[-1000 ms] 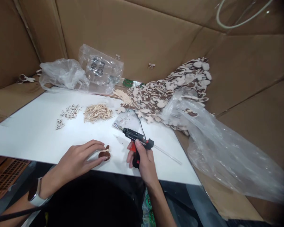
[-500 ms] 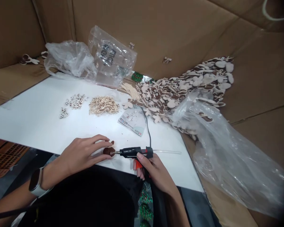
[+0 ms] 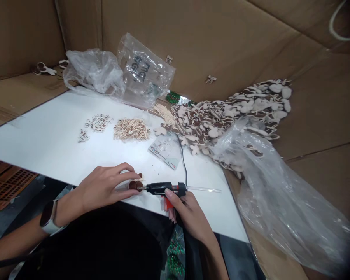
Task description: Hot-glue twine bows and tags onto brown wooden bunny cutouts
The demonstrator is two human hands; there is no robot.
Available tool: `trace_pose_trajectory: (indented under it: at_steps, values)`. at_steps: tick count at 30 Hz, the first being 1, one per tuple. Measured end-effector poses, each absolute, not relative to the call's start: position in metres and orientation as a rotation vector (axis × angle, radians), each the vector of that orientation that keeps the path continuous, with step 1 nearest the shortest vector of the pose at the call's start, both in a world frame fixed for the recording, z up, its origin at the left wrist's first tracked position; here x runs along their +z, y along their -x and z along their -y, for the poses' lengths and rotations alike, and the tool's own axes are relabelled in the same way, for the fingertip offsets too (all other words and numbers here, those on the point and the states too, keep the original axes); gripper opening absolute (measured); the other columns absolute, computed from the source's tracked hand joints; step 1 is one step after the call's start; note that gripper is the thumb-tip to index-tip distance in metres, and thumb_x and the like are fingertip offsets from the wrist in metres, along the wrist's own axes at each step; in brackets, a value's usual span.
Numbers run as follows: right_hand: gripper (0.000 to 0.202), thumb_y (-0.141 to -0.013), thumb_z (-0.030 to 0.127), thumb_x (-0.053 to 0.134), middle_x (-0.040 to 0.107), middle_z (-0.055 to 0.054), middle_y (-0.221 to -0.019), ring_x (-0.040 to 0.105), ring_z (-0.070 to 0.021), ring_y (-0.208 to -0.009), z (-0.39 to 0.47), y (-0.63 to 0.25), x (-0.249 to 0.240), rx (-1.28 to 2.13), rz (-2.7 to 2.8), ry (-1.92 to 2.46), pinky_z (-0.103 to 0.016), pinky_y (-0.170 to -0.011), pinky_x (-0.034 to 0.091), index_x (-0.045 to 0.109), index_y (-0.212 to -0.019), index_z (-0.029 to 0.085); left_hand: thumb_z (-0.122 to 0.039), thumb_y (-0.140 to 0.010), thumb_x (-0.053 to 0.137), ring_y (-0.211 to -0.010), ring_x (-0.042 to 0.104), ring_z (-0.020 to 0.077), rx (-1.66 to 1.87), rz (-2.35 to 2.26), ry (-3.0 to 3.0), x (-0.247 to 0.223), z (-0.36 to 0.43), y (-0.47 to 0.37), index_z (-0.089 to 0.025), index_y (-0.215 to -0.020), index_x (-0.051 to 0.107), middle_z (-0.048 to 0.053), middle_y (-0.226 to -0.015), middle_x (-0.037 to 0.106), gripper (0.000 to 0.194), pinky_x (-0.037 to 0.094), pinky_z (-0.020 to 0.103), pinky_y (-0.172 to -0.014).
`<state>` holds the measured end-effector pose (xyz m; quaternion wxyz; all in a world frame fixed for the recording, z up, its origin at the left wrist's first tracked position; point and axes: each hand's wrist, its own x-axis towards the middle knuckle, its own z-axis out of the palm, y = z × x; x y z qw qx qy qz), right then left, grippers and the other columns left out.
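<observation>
My right hand (image 3: 189, 212) is wrapped round the grip of a black glue gun (image 3: 160, 189) with an orange-red trigger. A clear glue stick (image 3: 205, 189) sticks out of its back end. The gun's metal nozzle meets a small brown felt-like piece (image 3: 135, 185) at the near edge of the white table. With thumb and fingertips, my left hand (image 3: 105, 186) holds that brown piece from the left. A pale string lies across the piece, beneath my fingers. The exact shape of the piece is partly hidden.
On the white table (image 3: 55, 155) lie a heap of cream string loops (image 3: 132, 129), small brown-and-white bits (image 3: 99, 123) and a printed card (image 3: 166, 151). A large pile of brown-and-white felt pieces (image 3: 212, 118) stands behind. Clear plastic bags (image 3: 96, 72) and cardboard walls (image 3: 221, 35) surround it; a black cord (image 3: 184, 159) runs to the gun.
The view has shifted slightly. Both hands stay almost in place, with the nozzle still against the brown piece.
</observation>
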<state>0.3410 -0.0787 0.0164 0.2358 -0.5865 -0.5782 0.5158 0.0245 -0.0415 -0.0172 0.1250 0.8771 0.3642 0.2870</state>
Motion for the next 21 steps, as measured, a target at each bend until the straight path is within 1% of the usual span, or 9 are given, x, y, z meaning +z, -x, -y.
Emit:
trace_pose_trajectory:
  at_steps: [5,10,16,21]
  values:
    - [0.084,-0.100,0.100,0.063,0.061,-0.001,-0.056,0.061,-0.0200,-0.057,0.0786,-0.3405,0.0170,1.412,1.581,1.621,-0.033,-0.064,0.047,0.067,-0.066,0.024,-0.059,-0.122,0.061,-0.085,0.085,0.0144,0.835,-1.063,-2.556,-0.0176,0.0412,-0.0241,-0.033,-0.140,0.079,0.003,-0.135,0.083,0.037,0.055,0.025,-0.067]
    - [0.082,-0.103,0.098,0.061,0.061,-0.001,-0.056,0.061,-0.0213,-0.059,0.0781,-0.3420,0.0163,1.397,1.619,1.623,-0.035,-0.066,0.047,0.068,-0.069,0.024,-0.059,-0.122,0.062,-0.086,0.085,0.0143,0.835,-1.066,-2.547,-0.0175,0.0410,-0.0243,-0.033,-0.139,0.079,0.002,-0.134,0.083,0.036,0.055,0.026,-0.067]
    - [0.082,-0.103,0.099,0.061,0.061,-0.001,-0.056,0.062,-0.0214,-0.059,0.0792,-0.3432,0.0172,1.415,1.619,1.636,-0.034,-0.067,0.048,0.069,-0.070,0.024,-0.062,-0.123,0.057,-0.086,0.084,0.0145,0.854,-1.053,-2.555,-0.0172,0.0412,-0.0247,-0.032,-0.139,0.079,0.001,-0.132,0.083,0.039,0.054,0.026,-0.068]
    - [0.082,-0.104,0.098,0.059,0.061,-0.001,-0.056,0.063,-0.0224,-0.060,0.0798,-0.3413,0.0221,1.377,1.655,1.652,-0.035,-0.068,0.050,0.065,-0.066,0.025,-0.063,-0.124,0.054,-0.087,0.085,0.0151,0.848,-1.052,-2.551,-0.0179,0.0406,-0.0242,-0.032,-0.141,0.078,0.002,-0.133,0.083,0.042,0.054,0.027,-0.068]
